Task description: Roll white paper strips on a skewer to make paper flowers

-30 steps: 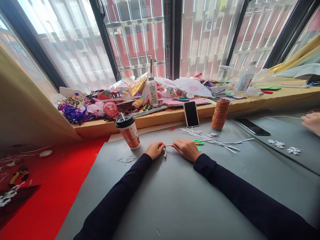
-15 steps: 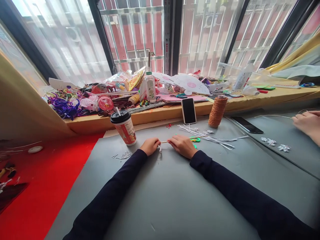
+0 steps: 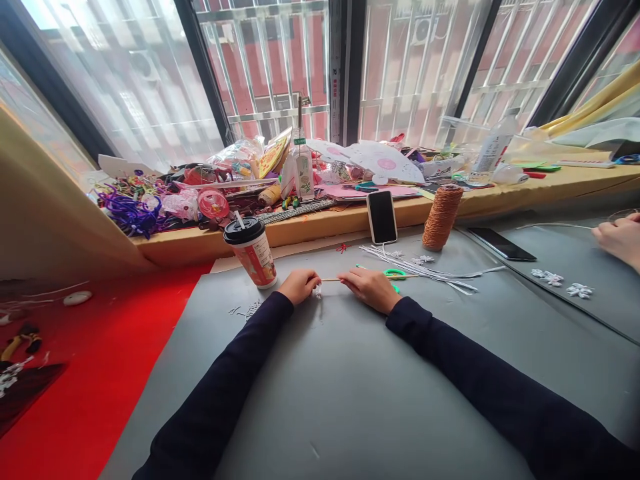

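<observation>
My left hand [image 3: 300, 287] is closed, its thumb and fingers pinched on a small white piece [image 3: 318, 292] that hangs just above the grey tabletop. A thin wooden stick [image 3: 330, 280] runs from those fingertips to my right hand [image 3: 371, 291], which is closed over it; its other end pokes out to the right. I cannot tell whether the left fingers grip the stick's tip too. Behind the right hand lie green-handled scissors [image 3: 395, 274], partly covered. Long white strips [image 3: 430, 271] spread beyond them, with small white flower shapes [image 3: 424, 259] close by.
A paper cup [image 3: 254, 261] with a straw stands beyond my left hand, near white scraps [image 3: 247, 310]. A propped phone [image 3: 382, 219], an orange cord spool [image 3: 442, 219] and a flat phone [image 3: 501, 244] sit further back. Another person's hand [image 3: 620, 239] is at right, near white flowers [image 3: 580, 291].
My right hand has shifted slightly away from the left, baring more of the stick between them. The white piece now hangs closer under my left fingers. The view has turned a little.
</observation>
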`<state>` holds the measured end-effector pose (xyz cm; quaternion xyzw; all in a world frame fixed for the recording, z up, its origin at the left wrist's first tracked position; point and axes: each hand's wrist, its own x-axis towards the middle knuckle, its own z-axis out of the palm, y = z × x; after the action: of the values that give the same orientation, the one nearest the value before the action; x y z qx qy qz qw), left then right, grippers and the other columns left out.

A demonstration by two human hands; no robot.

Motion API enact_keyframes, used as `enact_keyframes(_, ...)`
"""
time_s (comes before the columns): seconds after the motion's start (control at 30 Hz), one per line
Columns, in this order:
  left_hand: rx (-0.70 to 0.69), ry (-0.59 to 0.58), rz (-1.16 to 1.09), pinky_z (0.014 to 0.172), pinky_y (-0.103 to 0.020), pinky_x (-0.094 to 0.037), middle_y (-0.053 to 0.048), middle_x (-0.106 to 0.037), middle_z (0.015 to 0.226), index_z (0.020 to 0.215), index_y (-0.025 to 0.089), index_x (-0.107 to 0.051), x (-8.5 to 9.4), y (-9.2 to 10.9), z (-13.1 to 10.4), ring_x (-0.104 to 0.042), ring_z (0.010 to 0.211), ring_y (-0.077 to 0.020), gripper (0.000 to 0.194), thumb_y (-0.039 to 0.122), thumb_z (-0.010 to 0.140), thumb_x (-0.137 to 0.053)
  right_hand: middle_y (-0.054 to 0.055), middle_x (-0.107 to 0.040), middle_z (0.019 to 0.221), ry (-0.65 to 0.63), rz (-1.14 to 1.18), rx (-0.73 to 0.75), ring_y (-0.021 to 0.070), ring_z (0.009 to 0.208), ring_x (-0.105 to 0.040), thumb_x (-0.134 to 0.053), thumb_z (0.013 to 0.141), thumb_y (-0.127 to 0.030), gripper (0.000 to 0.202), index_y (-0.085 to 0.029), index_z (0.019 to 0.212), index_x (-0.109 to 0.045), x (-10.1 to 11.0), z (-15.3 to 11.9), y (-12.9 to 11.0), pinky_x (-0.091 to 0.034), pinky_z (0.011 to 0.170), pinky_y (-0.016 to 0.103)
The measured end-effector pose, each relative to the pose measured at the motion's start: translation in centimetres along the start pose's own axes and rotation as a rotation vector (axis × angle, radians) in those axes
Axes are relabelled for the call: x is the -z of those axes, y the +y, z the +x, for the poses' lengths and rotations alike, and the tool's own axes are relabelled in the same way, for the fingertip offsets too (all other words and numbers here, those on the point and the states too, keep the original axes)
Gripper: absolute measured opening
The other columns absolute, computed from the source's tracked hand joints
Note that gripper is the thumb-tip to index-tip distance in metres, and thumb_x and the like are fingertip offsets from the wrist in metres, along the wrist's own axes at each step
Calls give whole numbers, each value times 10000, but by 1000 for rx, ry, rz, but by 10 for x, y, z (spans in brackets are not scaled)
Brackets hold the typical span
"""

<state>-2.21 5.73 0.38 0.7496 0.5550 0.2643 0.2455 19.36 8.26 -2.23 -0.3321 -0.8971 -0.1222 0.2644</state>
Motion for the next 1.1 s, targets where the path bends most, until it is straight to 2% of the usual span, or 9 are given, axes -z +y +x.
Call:
enact_keyframes(0.27, -11, -124, -111, 451, -172, -356, -4, -603, 577, 732, 139, -597, 10, -3, 0, -517, 461, -76, 239, 342, 752, -473, 11, -559, 712, 71, -3, 64, 109, 661, -435, -340, 889, -321, 289, -254, 1002, -597, 4, 0, 2, -244, 593, 249)
enact_keyframes(0.6, 1, -219, -260, 450, -168, -349, -32, -598, 701, 780, 114, -592, 18, -1, 0, -532, 517, -70, 316, 385, 782, -429, 8, -573, 724, 119, 34, 72, 114, 684, -446, -369, 882, -285, 267, -271, 1036, -587, 1, -1, 4, -275, 607, 243)
enact_keyframes(0.9, 5, -223, -210, 475, -188, -352, -35, -602, 695, 785, 114, -618, 18, -5, 0, -522, 500, -76, 344, 416, 753, -456, 11, -561, 716, 112, 20, 105, 112, 649, -422, -366, 882, -277, 266, -266, 1035, -584, 0, -1, 3, -270, 613, 251)
enact_keyframes(1.1, 3, -180, -223, 474, -187, -351, -20, -589, 661, 737, 119, -596, 11, -5, 1, -503, 488, -72, 347, 425, 762, -436, 18, -557, 735, 96, 17, 45, 120, 684, -448, -355, 883, -318, 276, -245, 1014, -586, 0, 0, 1, -273, 611, 250)
